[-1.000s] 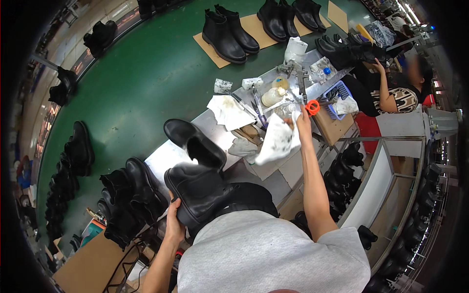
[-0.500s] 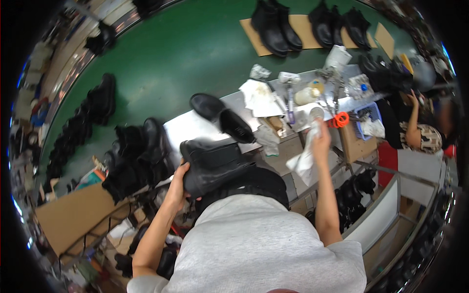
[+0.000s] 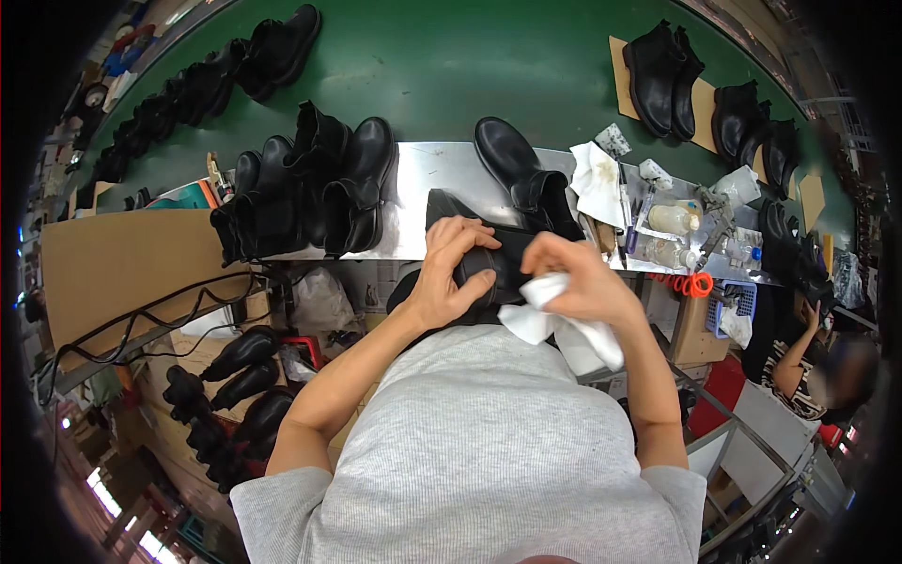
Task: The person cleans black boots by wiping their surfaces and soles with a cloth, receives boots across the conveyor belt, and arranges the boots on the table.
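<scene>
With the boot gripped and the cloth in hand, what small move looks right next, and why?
Probably press the white cloth onto the black boot and rub. The left hand grips the boot against the body; the right hand holds the bunched cloth right beside its leather.

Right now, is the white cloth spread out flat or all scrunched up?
Scrunched up. The white cloth is bunched in the right hand, pressed against the black boot that the left hand holds; a loose end hangs below.

Metal bench (image 3: 427,174) — black boots (image 3: 338,188), rags (image 3: 597,179)
</scene>
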Demonstrator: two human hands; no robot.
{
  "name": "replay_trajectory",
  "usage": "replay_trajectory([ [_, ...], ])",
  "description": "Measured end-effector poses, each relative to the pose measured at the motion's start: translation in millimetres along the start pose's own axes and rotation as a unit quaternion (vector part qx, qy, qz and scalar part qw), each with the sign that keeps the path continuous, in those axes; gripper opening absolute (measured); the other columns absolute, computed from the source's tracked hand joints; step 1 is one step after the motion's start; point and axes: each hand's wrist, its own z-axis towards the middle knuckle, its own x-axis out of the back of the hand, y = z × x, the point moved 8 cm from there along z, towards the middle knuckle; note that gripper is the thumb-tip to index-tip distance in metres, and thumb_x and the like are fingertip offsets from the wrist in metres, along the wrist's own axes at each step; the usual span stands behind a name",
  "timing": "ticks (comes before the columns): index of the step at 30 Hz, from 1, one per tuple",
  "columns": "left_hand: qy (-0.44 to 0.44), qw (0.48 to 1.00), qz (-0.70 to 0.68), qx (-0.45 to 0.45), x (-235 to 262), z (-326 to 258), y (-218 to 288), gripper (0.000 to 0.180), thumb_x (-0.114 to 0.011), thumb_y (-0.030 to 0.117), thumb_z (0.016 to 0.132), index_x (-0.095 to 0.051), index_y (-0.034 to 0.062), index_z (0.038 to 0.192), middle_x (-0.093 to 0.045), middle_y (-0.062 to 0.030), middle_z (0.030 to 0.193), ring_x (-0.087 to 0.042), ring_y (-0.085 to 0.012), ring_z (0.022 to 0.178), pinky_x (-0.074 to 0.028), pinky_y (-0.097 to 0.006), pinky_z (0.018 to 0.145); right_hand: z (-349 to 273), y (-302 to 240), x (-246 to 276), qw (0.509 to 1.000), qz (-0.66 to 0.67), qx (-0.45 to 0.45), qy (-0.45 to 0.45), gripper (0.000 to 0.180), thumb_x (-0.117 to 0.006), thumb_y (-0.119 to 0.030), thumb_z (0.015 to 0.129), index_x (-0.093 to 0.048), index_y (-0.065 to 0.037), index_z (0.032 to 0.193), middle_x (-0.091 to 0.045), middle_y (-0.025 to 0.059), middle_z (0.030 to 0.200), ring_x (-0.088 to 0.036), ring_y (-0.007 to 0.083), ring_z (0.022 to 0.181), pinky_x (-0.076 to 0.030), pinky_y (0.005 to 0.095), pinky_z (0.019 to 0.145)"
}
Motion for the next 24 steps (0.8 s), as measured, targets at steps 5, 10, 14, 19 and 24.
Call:
replay_trajectory([
  [5, 0.012, 1.0, -0.01, 0.001, -3.2, 14.6, -12.6, 0.025, -0.056, 0.02, 0.065, -0.055, 0.0015, 0.083, -0.051, -0.0115, 0.086, -0.046, -0.0277, 0.088, -0.03, -0.036, 0.091, 22.3, 8.5, -20.3, 0.997, -0.067, 0.012, -0.024, 0.031, -0.068, -0.008, 0.056, -0.049, -0.003, 0.08, -0.051, 0.0083, 0.059, -0.051, 0.0208, 0.054, -0.04, 0.0304, 0.053],
  [10, -0.028, 1.0, -0.01, 0.009, -5.2, 30.0, -15.4, 0.021, -0.054, 0.02, 0.064, -0.051, 0.0025, 0.075, -0.048, -0.0093, 0.077, -0.044, -0.0266, 0.076, -0.033, -0.036, 0.08, 19.8, 27.8, -23.2, 0.997, -0.066, -0.01, 0.039, 0.026, -0.066, -0.006, 0.056, -0.049, -0.003, 0.075, -0.049, 0.0041, 0.06, -0.048, 0.0137, 0.054, -0.038, 0.0265, 0.053],
  [14, -0.062, 0.997, -0.02, 0.03, -6.1, 46.9, -19.4, 0.019, -0.055, 0.02, 0.065, -0.053, 0.0019, 0.07, -0.05, -0.0089, 0.074, -0.046, -0.0263, 0.075, -0.035, -0.035, 0.074, 23.5, 49.5, -18.4, 0.971, 0.215, -0.08, 0.073, 0.018, -0.061, 0.001, 0.062, -0.049, -0.003, 0.074, -0.049, -0.0019, 0.067, -0.044, 0.0046, 0.061, -0.037, 0.0207, 0.056],
  [19, -0.11, 0.982, -0.108, 0.104, -7.0, 58.4, -26.7, 0.017, -0.054, 0.018, 0.066, -0.053, 0.0007, 0.066, -0.052, -0.0092, 0.071, -0.047, -0.0247, 0.076, -0.037, -0.034, 0.071, 24.4, 8.3, -12.5, 0.995, 0.053, -0.033, 0.078, 0.016, -0.061, -0.001, 0.063, -0.049, -0.003, 0.074, -0.048, -0.0026, 0.065, -0.043, 0.004, 0.06, -0.036, 0.0202, 0.055],
  [24, -0.143, 0.978, -0.096, 0.119, -16.4, 56.4, -26.7, 0.017, -0.054, 0.018, 0.068, -0.055, 0.0005, 0.066, -0.052, -0.0089, 0.071, -0.046, -0.0245, 0.075, -0.037, -0.034, 0.071, 18.8, 32.9, -17.9, 0.975, 0.175, -0.108, 0.081, 0.017, -0.064, -0.005, 0.064, -0.05, -0.003, 0.074, -0.049, -0.0023, 0.065, -0.043, 0.0039, 0.06, -0.035, 0.0204, 0.054],
])
